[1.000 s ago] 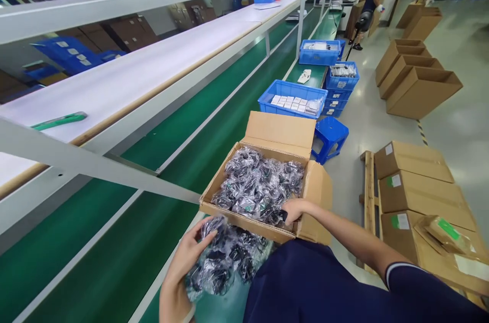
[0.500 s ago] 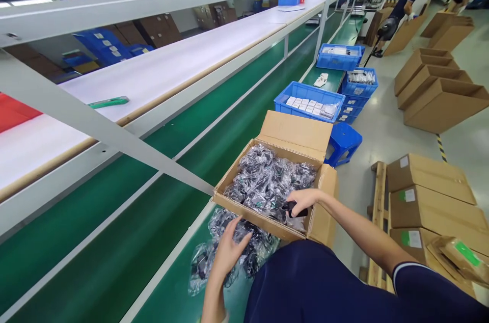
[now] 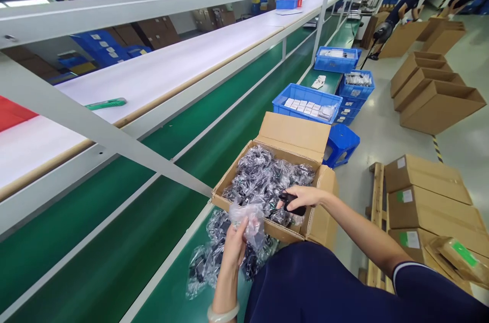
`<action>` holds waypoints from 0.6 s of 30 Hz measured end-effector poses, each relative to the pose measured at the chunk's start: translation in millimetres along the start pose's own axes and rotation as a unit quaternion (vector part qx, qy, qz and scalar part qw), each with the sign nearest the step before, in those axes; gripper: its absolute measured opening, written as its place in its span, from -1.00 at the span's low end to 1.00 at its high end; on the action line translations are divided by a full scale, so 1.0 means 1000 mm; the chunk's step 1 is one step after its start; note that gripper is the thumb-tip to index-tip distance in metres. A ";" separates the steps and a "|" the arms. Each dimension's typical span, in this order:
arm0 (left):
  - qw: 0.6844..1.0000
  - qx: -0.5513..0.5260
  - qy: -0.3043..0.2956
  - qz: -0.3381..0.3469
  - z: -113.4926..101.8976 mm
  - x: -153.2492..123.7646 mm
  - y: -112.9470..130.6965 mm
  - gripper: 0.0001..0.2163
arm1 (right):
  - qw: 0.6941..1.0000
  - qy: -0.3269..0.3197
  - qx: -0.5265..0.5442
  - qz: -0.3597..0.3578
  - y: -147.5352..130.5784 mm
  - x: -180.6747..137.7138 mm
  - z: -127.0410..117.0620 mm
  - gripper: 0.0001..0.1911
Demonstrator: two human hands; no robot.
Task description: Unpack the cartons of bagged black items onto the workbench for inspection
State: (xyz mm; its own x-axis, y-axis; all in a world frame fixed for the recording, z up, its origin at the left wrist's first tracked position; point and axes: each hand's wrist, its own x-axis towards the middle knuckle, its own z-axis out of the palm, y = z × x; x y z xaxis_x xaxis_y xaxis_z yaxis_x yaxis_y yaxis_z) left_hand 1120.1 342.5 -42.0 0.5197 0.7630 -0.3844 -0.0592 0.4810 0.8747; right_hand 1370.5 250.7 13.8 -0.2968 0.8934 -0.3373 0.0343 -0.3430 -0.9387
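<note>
My left hand [image 3: 236, 241] is closed on a crumpled clear plastic bag [image 3: 250, 218], held up over the near edge of the open cardboard box [image 3: 248, 207]. Inside the box, my right hand [image 3: 301, 197] grips a smooth black oblong object [image 3: 296, 207]; its exact kind is not clear. Many clear-bagged dark items [image 3: 263, 175] fill the box around that hand. Below my left hand, a pile of similar bagged items [image 3: 214, 257] lies on the green surface, partly hidden by the hand and bag.
Behind the box stand a blue bin [image 3: 305, 101] with small white packs and a blue stool [image 3: 342, 144]. A slanted metal brace [image 3: 153, 160] meets the box's left corner. Cartons [image 3: 428, 180] on a pallet are at right. A person [image 3: 410, 7] bends over cardboard farther off.
My left hand has gone from open above the pile to closed on a clear plastic bag, lifted beside the box. My right hand has shifted slightly, still with the black object.
</note>
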 end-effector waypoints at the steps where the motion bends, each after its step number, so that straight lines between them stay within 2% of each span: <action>1: 0.999 -0.041 0.022 -0.025 -0.005 -0.004 0.000 -0.54 | 1.000 -0.007 0.016 0.007 0.005 -0.004 0.002 -0.53; 4: 0.993 -0.107 0.032 -0.039 -0.005 -0.013 -0.002 -0.58 | 0.999 -0.025 0.043 -0.016 0.013 -0.007 0.020 -0.55; 8: 0.996 -0.089 -0.007 -0.014 0.015 -0.018 -0.006 -0.68 | 0.992 -0.070 0.103 -0.004 0.016 0.007 0.055 -0.49; 10: 0.998 -0.054 -0.032 -0.015 0.019 -0.017 -0.006 -0.65 | 0.995 -0.015 0.097 -0.001 0.019 0.015 0.065 -0.50; 12: 0.999 -0.001 -0.035 -0.017 0.016 -0.015 -0.005 -0.64 | 0.996 0.077 0.040 -0.025 0.022 0.019 0.067 -0.52; 14: 0.998 0.049 0.048 0.014 0.008 -0.017 -0.002 -0.66 | 0.983 0.161 -0.063 -0.066 0.024 0.017 0.064 -0.53; 16: 0.977 0.085 0.172 0.095 0.005 -0.022 0.002 -0.69 | 0.957 0.215 -0.173 -0.090 0.025 0.011 0.061 -0.49; 17: 0.962 0.103 0.209 0.146 0.006 -0.026 0.004 -0.71 | 0.945 0.231 -0.215 -0.090 0.024 0.008 0.061 -0.45; 18: 0.951 0.129 0.206 0.190 0.009 -0.030 0.006 -0.72 | 0.936 0.238 -0.244 -0.085 0.024 0.006 0.062 -0.42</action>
State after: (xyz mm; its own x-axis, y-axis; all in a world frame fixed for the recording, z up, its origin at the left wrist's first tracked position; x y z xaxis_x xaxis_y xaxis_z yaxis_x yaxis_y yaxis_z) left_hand 1111.8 318.2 -21.9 0.1209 0.9907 -0.0624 0.0618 0.0552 0.9966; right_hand 1310.2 229.6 -6.0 0.1167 0.9910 -0.0652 0.4917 -0.1147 -0.8632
